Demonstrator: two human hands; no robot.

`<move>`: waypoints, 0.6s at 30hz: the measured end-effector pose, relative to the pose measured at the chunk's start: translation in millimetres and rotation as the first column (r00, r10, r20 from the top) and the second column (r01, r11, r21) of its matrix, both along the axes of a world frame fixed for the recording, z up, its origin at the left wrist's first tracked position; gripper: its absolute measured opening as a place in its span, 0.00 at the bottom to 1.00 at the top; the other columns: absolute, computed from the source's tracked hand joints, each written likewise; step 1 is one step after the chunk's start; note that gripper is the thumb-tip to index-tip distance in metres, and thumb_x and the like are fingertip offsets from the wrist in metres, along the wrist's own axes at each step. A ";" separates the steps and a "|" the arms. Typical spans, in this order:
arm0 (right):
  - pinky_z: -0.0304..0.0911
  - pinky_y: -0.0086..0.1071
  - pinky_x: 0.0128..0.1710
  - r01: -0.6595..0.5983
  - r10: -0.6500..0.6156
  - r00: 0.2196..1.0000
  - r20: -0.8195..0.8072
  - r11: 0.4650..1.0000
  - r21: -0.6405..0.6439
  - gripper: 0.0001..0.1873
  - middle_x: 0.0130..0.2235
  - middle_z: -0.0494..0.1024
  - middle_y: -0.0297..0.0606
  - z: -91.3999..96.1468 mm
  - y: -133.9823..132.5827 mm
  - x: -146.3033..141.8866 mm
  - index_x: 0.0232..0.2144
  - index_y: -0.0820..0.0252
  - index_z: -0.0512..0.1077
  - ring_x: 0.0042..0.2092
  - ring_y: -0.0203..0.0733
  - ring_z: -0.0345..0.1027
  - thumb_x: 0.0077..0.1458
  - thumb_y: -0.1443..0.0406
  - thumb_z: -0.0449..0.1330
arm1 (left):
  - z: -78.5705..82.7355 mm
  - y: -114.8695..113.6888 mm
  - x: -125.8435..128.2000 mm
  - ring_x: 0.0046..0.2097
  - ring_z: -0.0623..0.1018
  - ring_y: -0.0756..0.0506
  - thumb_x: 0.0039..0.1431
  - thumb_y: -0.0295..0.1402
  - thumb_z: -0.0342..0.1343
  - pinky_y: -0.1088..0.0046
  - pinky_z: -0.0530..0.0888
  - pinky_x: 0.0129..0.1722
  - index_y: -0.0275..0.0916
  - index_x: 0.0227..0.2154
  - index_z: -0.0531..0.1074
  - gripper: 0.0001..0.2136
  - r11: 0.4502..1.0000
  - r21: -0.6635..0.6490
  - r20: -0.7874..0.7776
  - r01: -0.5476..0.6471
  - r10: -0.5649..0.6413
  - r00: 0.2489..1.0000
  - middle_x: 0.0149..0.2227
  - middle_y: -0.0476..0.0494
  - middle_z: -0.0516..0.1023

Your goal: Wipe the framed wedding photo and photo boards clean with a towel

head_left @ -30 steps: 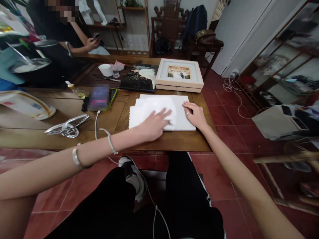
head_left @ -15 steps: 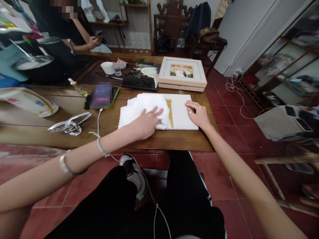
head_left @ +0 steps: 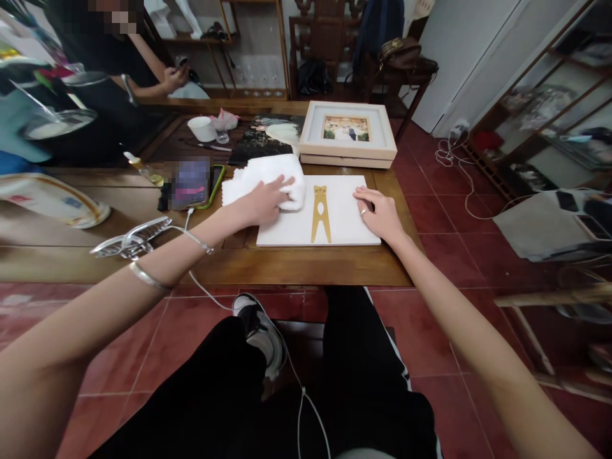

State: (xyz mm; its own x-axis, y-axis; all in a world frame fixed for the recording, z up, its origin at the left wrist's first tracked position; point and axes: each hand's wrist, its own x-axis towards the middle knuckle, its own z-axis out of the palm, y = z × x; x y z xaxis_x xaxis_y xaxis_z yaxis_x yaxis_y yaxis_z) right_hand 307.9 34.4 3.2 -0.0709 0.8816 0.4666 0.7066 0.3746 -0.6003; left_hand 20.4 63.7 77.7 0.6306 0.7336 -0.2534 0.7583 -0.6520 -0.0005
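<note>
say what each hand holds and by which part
Left hand presses the crumpled white cloth at its right end; right hand touches the flat white board at its right edge.

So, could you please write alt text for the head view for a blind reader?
A person's left hand presses a white cloth on the far left corner of a white panel bearing a gold emblem, while the right hand rests flat on its right edge. The panel lies on a wooden table, a framed photo behind it.
</note>
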 end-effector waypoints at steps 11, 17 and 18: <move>0.59 0.47 0.62 -0.002 0.002 1.000 -0.007 1.000 -0.003 0.17 0.50 0.79 0.36 -1.2 -0.1 -0.9 0.41 0.56 0.79 0.57 0.46 0.68 0.53 0.71 0.54 | 23.7 -84.6 -1.1 0.64 0.63 0.36 0.48 0.17 0.46 0.60 0.71 0.55 0.36 0.46 0.76 0.24 0.988 -0.091 -0.128 0.126 -0.137 0.982 0.69 0.41 0.51; 0.59 0.50 0.62 -0.010 0.009 1.000 -0.020 1.000 -0.012 0.18 0.50 0.79 0.35 -1.2 0.5 -1.2 0.42 0.54 0.79 0.57 0.48 0.68 0.53 0.71 0.54 | 24.6 -93.2 2.8 0.66 0.61 0.38 0.47 0.16 0.44 0.61 0.69 0.57 0.39 0.48 0.74 0.27 0.979 -0.167 -0.057 0.116 -0.127 0.990 0.69 0.45 0.46; 0.59 0.50 0.62 -0.008 0.008 1.000 -0.020 1.000 -0.013 0.18 0.50 0.79 0.35 -1.6 0.7 -1.2 0.42 0.54 0.79 0.58 0.48 0.68 0.53 0.71 0.54 | 23.3 -82.4 2.5 0.66 0.60 0.38 0.47 0.16 0.44 0.61 0.68 0.58 0.38 0.49 0.74 0.27 0.978 -0.173 -0.047 0.112 -0.121 0.991 0.69 0.44 0.46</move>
State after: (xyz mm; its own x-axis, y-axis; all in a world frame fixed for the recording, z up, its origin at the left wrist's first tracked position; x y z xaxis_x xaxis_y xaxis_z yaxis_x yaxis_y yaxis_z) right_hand 306.7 35.1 1.7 -0.0690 0.8870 0.4566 0.6912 0.3726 -0.6193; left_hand 22.9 -18.7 101.0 0.6901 0.5990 -0.4061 0.6790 -0.7301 0.0769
